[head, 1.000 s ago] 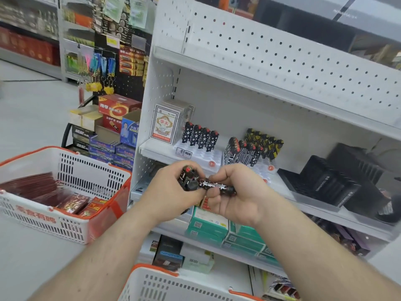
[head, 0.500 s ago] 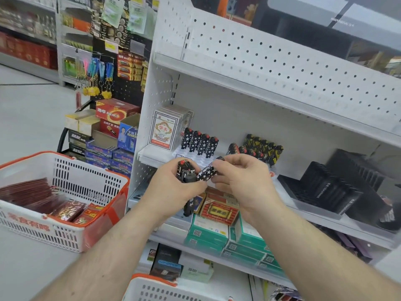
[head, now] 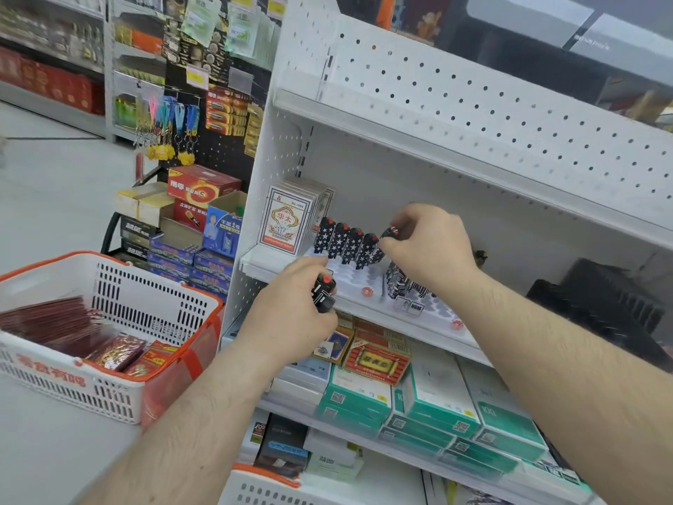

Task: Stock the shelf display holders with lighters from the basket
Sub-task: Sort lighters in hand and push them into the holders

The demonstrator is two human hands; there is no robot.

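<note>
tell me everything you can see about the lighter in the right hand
The lighter is small and dark with a red button on top, seemingly plastic; its pattern is mostly hidden. The right hand pinches its top, tilted, at the right end of the upright row of star-patterned lighters in the white holder.

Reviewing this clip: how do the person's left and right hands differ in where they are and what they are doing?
The right hand reaches up to the row of star lighters in the white holder, pinching one lighter at the row's end; the left hand sits lower, at the shelf's front edge. The left hand grips a bunch of lighters, the right only one. Both hold black, red-topped lighters.
</note>
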